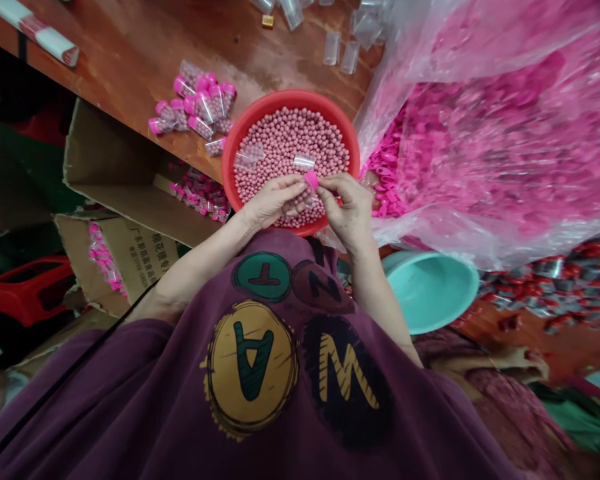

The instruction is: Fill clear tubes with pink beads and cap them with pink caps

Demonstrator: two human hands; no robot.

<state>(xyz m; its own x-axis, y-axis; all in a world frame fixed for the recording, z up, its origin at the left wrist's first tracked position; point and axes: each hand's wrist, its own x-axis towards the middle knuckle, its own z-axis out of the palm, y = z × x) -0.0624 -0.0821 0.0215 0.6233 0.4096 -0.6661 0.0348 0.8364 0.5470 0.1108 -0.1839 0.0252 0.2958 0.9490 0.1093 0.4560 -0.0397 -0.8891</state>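
While the right hand (343, 203) pinches a pink-capped clear vial (310, 180) between its fingers (326, 188), the left hand (273, 200) curls just beside it, contact unclear. Cap end points away from the person, long axis slightly tilted, above a red basin (285, 98) of pink beads (290, 140) on the wooden tabletop (290, 60).

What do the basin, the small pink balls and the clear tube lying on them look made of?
The red basin looks like moulded plastic, with a smooth, slightly glossy rim. The pink balls have a matte, chalky surface, perhaps sugar-coated candy, though the look can't settle that. The clear tube looks like thin, rigid transparent plastic, see-through with bright highlights.
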